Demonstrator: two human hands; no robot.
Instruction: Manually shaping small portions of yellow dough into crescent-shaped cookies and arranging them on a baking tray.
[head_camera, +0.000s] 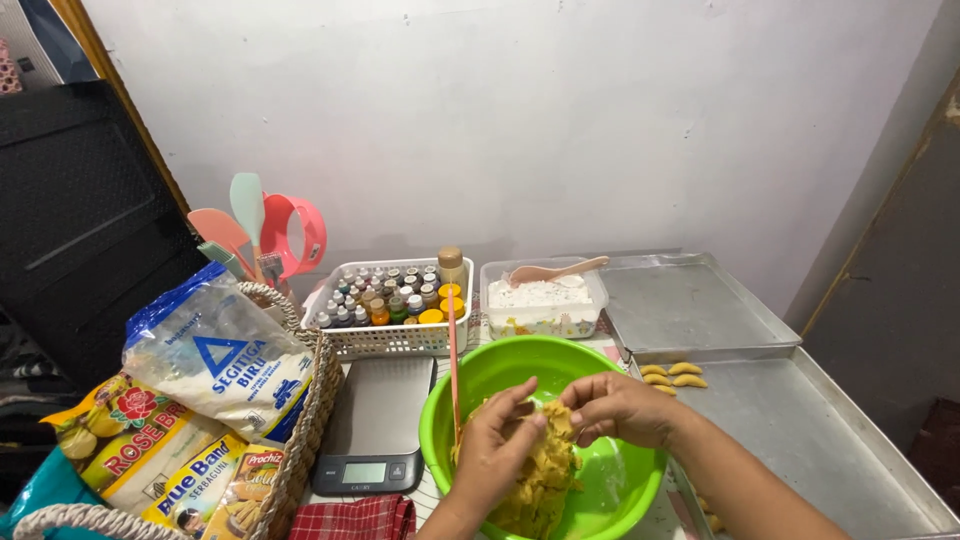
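A bright green plastic bowl (500, 372) sits in front of me with a lump of yellow dough (540, 490) inside. Both hands are over the bowl. My left hand (492, 458) grips the dough lump from the left. My right hand (622, 407) pinches a piece at the top of the same lump with its fingertips. A thin orange stick (453, 360) leans on the bowl's left rim.
A metal baking tray (830, 440) at right holds three small crescent dough pieces (672, 376); another tray (690, 305) lies behind it. A digital scale (375, 420), a white basket of small bottles (392, 300), a tub of white powder (545, 300) and a wicker basket of flour bags (225, 365) stand around.
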